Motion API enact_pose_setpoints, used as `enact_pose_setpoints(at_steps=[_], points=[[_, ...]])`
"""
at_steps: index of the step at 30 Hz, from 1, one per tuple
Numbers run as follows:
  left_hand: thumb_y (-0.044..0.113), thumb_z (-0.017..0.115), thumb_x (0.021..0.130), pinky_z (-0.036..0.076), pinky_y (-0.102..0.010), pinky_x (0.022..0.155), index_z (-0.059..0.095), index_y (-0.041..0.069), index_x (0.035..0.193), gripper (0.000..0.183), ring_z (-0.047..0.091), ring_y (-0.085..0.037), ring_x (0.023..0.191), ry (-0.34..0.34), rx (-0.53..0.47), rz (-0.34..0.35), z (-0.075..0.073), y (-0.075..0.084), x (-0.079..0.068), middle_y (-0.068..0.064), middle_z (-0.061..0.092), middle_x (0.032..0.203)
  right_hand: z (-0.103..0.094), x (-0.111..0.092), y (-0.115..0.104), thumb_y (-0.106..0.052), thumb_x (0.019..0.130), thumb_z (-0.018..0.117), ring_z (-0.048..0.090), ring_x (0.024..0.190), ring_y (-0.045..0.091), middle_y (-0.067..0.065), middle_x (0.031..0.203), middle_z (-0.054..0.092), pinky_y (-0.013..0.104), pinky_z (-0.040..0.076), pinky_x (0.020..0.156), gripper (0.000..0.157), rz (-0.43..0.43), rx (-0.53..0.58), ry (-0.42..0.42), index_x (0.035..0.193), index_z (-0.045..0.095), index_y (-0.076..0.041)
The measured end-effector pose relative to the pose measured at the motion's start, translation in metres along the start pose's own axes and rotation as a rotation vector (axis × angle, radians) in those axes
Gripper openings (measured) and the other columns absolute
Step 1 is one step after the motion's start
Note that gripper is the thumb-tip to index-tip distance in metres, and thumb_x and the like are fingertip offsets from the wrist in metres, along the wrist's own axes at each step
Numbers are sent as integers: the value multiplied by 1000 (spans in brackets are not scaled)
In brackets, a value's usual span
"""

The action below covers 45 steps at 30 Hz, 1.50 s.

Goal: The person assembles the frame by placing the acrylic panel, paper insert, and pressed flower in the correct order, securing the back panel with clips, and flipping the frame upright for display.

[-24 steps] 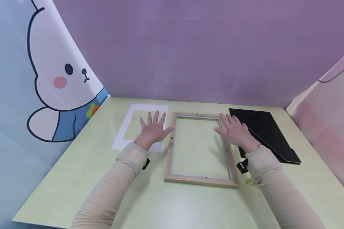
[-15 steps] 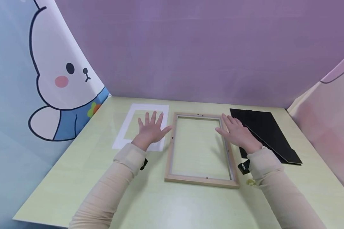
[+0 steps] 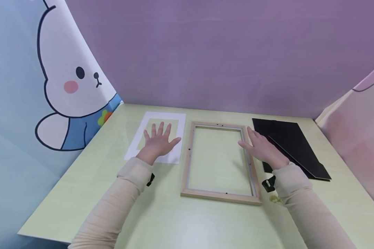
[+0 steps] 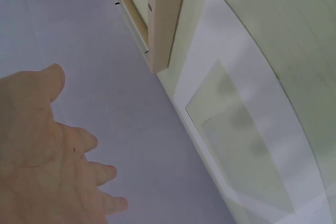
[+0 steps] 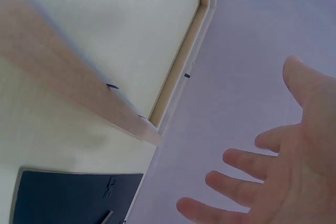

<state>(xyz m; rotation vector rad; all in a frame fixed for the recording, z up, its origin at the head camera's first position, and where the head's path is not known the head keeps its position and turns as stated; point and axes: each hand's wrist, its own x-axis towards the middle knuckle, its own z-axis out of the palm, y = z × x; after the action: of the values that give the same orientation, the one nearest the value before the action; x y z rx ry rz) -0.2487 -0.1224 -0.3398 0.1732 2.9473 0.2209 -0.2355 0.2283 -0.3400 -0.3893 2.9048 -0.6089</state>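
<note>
Head view: wooden picture frame (image 3: 219, 196), tabletop (image 3: 171, 218) visible within; our left hand (image 3: 158, 143) left of it, right hand (image 3: 263, 148) by right rail (image 3: 255, 177), all fingers spread.

The frame (image 3: 221, 196) is light wood-brown with black marks. Left of the frame, the mat (image 3: 135, 142) is white; right of it, the boards (image 3: 290, 135) are black. Under the frame, the worktop (image 3: 193, 224) is pale yellow-green. Behind it, the backdrop (image 3: 218, 62) is purple; far left, a light blue cloth (image 3: 12, 86) bears a white, pink-cheeked cartoon rabbit (image 3: 57, 52).
</note>
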Motion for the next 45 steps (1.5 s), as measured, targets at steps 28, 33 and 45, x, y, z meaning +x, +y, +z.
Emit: enact_pose_setpoints(at_steps=[28,33,45], points=[[60,23,93,-12,-64,96,0,10,148,78,-18,-42,131,-18,-66,-74,13,-56,-17,-20,-9,150,14,-10,13,-57,93,35,12,129,49,38,141,11,56,15,102,91,61,18,-75,140,3,15],[59,25,93,-11,-65,95,1,8,148,78,-17,-45,130,-22,-77,-92,16,-70,-21,-22,-8,150,16,-13,15,-50,94,40,15,128,49,39,139,14,56,17,101,87,46,15,-82,139,6,16],[59,27,93,-11,-68,93,2,3,147,81,-16,-49,129,-25,-124,-125,21,-101,-31,-27,-8,148,18,-17,17,-45,94,45,19,126,50,40,138,16,57,21,99,86,30,27,-89,138,6,17]])
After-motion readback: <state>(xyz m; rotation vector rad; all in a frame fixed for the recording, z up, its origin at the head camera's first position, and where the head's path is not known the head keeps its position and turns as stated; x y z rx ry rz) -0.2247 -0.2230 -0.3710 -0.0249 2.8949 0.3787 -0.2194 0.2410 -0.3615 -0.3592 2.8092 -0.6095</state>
